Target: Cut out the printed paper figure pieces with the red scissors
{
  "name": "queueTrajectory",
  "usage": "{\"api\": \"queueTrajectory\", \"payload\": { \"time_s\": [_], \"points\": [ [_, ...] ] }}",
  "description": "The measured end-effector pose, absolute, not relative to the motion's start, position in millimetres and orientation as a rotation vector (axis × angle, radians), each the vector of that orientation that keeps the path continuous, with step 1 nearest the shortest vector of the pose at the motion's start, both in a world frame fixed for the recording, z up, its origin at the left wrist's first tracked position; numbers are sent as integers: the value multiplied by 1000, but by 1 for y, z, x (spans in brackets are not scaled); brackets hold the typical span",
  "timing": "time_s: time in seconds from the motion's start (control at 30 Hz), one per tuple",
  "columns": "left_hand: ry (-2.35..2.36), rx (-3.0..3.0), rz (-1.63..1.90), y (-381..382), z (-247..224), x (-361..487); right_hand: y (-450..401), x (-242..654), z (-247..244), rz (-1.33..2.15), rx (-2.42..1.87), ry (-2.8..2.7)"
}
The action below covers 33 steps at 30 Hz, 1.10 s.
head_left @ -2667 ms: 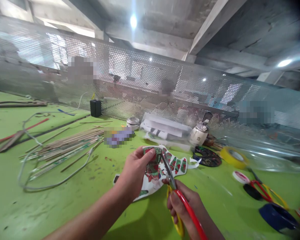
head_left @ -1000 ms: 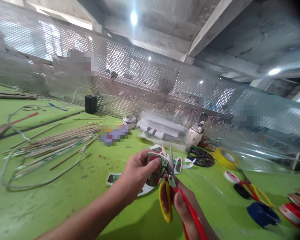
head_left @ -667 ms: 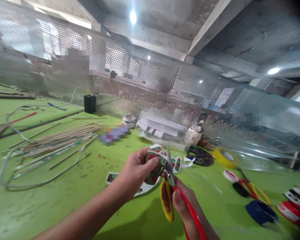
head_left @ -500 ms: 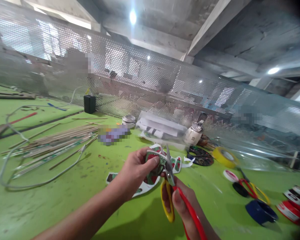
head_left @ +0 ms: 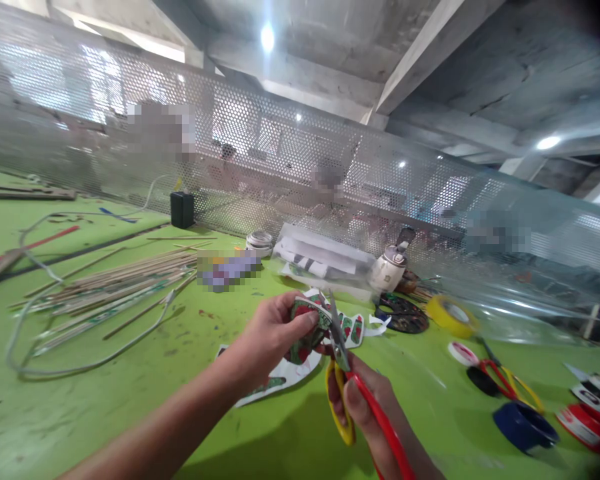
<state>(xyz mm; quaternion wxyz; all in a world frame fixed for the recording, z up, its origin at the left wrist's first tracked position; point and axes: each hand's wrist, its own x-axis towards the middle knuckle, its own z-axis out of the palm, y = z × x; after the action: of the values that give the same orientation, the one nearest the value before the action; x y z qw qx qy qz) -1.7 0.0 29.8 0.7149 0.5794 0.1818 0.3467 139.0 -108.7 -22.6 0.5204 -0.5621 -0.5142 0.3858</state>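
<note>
My left hand (head_left: 275, 333) pinches a printed paper piece (head_left: 305, 333) with red and green patterns and a white edge, thumb on top. My right hand (head_left: 375, 407) is wrapped round the scissors (head_left: 339, 347), which have one red and one yellow handle. Their blades point up and away, slightly parted, at the right edge of the paper piece. Behind and below my left hand, more printed paper (head_left: 353, 330) with white margins extends over the green table, partly hidden by the hands. A thin white paper strip (head_left: 379, 327) curls at its right.
Bamboo sticks (head_left: 125, 280) and a looped grey cable (head_left: 90, 367) lie left on the green table (head_left: 145, 413). Rolled papers (head_left: 325, 257), a cream jug (head_left: 389, 269) and a perforated screen (head_left: 270, 147) stand behind. Yellow tape (head_left: 450, 315), a second pair of scissors (head_left: 505, 380) and a blue roll (head_left: 524, 427) are right.
Both hands stay close together at nearly the same spot. The paper in my left hand has tilted slightly, and the loose paper beneath has shifted a little. The view has moved slightly.
</note>
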Motion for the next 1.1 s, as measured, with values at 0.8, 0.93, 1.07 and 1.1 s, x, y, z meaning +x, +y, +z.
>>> {"api": "queueTrajectory", "payload": {
  "time_s": [0.8, 0.93, 1.07, 1.1],
  "points": [
    [359, 1235, 678, 16, 17, 0, -111, 129, -4, 809, -1348, -1272],
    [352, 1214, 684, 17, 16, 1, -111, 130, -3, 805, -1333, -1287],
    [360, 1223, 680, 18, 15, 0, -112, 127, -1, 807, -1340, -1263],
    [358, 1227, 678, 19, 14, 0, -112, 126, 1, 805, -1347, -1249]
  ]
}}
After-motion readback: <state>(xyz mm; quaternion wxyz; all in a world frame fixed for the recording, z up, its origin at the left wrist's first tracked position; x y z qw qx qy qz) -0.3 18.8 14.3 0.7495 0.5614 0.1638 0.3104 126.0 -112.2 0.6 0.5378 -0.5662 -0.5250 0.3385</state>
